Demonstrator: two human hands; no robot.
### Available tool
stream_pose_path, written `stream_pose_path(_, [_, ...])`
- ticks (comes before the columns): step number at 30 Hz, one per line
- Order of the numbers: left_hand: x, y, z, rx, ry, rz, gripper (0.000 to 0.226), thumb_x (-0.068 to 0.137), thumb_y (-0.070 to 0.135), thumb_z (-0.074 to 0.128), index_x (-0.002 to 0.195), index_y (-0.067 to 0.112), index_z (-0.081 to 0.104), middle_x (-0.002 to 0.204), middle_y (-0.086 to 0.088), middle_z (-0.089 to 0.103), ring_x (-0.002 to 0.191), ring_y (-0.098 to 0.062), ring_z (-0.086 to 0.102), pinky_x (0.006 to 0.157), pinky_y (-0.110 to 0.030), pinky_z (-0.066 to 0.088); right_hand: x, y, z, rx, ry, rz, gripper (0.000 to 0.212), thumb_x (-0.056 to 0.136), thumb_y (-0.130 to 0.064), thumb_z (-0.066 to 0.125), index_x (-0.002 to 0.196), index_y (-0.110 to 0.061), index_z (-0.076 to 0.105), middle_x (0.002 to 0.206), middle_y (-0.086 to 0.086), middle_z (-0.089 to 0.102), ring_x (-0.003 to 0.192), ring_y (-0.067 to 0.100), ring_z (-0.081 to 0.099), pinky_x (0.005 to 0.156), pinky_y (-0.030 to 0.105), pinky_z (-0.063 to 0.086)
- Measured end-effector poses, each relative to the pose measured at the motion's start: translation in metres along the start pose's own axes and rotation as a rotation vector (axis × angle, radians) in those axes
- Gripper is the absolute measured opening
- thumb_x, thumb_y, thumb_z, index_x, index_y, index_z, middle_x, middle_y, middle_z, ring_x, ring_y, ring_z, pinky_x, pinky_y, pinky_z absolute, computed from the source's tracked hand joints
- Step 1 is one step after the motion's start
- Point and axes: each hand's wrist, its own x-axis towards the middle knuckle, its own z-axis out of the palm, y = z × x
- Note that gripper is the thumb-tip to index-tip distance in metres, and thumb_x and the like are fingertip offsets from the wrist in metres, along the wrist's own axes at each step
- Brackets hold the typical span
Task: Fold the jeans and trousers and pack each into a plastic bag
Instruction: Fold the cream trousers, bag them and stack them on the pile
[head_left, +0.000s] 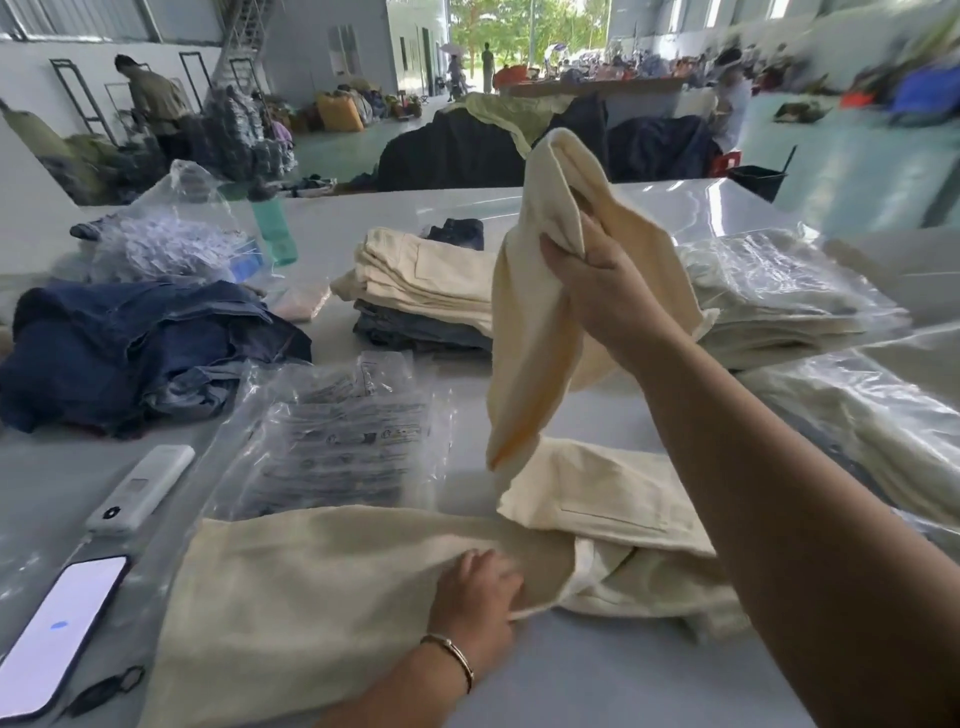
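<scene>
Cream trousers (322, 577) lie across the near part of the table (597, 675). My left hand (475, 592) rests on one flat leg, fingers curled at its edge. My right hand (597, 291) grips the other leg and holds it raised above the table, its end hanging down. A stack of empty plastic bags (332, 436) lies just behind the trousers. Folded cream and grey trousers (421, 291) are piled at mid table. Loose blue jeans (135, 343) are heaped at the left. Bagged cream trousers (779, 291) sit at the right.
A phone (57, 634) with a lit screen and a white remote (140, 488) lie at the near left. A green bottle (272, 228) stands behind the jeans beside a crumpled bag (171, 244). People and clothing piles fill the hall beyond.
</scene>
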Motion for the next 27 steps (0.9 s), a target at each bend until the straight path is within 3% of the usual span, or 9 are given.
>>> stream_pose_path(3, [0.009,-0.008,-0.024,-0.175,0.06,-0.1,0.015,0.093,0.026,0.045,0.088,0.016,0.056,0.108,-0.006,0.062,0.103,-0.028,0.056,0.078,-0.032,0.042,0.001,0.007,-0.015,-0.014,0.019,0.012,0.036,0.101,-0.017,0.044,0.137,-0.016,0.046,0.137,0.001,0.05,0.125,0.014,0.046,0.107,0.028,0.037])
stream_pose_path(5, [0.022,-0.015,-0.054,-0.381,0.007,-0.171,0.028,0.096,0.027,0.049,0.07,0.017,0.046,0.087,-0.009,0.062,0.09,-0.03,0.058,0.067,-0.032,0.035,0.0,0.018,-0.022,0.017,0.025,0.047,0.034,0.101,-0.016,0.044,0.135,-0.014,0.049,0.133,0.004,0.053,0.124,0.016,0.048,0.108,0.031,0.037])
stream_pose_path(8, [0.044,-0.024,-0.106,-0.577,-0.109,-0.203,0.025,0.096,0.034,0.053,0.081,0.017,0.064,0.09,-0.004,0.064,0.086,-0.022,0.059,0.066,-0.025,0.033,-0.004,0.037,-0.019,0.022,0.004,0.096,0.036,0.101,-0.018,0.045,0.136,-0.014,0.049,0.133,0.003,0.053,0.122,0.016,0.048,0.106,0.032,0.038])
stream_pose_path(11, [0.053,-0.044,-0.135,-0.959,-0.491,-0.354,0.027,0.084,0.036,0.07,0.093,0.01,0.071,0.09,-0.003,0.071,0.076,-0.014,0.066,0.065,-0.023,0.051,-0.009,0.054,-0.007,-0.054,-0.066,0.048,0.041,0.099,-0.014,0.047,0.14,-0.013,0.046,0.141,0.003,0.046,0.13,0.015,0.041,0.112,0.034,0.031])
stream_pose_path(15, [0.036,-0.085,-0.142,-0.34,-0.939,-0.405,0.026,0.074,0.021,0.08,0.066,0.017,0.056,0.059,0.003,0.055,0.05,-0.009,0.049,0.047,-0.021,0.038,-0.01,0.074,0.003,-0.195,-0.097,-0.065,0.043,0.094,-0.007,0.05,0.136,-0.017,0.052,0.147,0.003,0.04,0.137,0.018,0.032,0.115,0.042,0.027])
stream_pose_path(18, [0.018,-0.112,-0.139,-0.35,-0.81,-0.422,0.017,0.084,0.019,0.068,0.072,0.022,0.057,0.067,0.006,0.056,0.059,-0.005,0.053,0.057,-0.024,0.045,-0.015,0.074,0.019,-0.192,-0.115,-0.113,0.05,0.09,0.004,0.047,0.132,-0.021,0.056,0.144,0.001,0.044,0.137,0.017,0.034,0.115,0.035,0.027])
stream_pose_path(23, [0.01,-0.118,-0.151,-1.689,-0.341,-0.457,0.016,0.087,0.018,0.058,0.091,0.005,0.067,0.08,-0.011,0.07,0.069,-0.021,0.068,0.065,-0.031,0.056,-0.034,0.072,0.074,-0.408,-0.343,-0.237,0.058,0.084,0.01,0.045,0.133,-0.019,0.056,0.143,0.001,0.047,0.135,0.022,0.036,0.112,0.036,0.032])
stream_pose_path(25, [0.009,-0.126,-0.161,-1.677,-0.367,-0.43,0.02,0.083,0.018,0.063,0.096,0.004,0.069,0.09,-0.014,0.07,0.076,-0.023,0.069,0.072,-0.034,0.058,-0.037,0.074,0.083,-0.511,-0.352,-0.24,0.049,0.09,-0.011,0.041,0.134,-0.026,0.056,0.142,-0.001,0.049,0.13,0.025,0.042,0.103,0.041,0.04])
stream_pose_path(27, [-0.001,-0.138,-0.17,-1.108,-0.62,-0.434,0.021,0.078,0.013,0.07,0.097,0.003,0.066,0.093,-0.017,0.068,0.074,-0.023,0.066,0.068,-0.031,0.055,-0.033,0.074,0.08,-0.566,-0.275,-0.252,0.053,0.085,-0.027,0.031,0.131,-0.026,0.058,0.138,0.0,0.054,0.123,0.027,0.05,0.097,0.041,0.043])
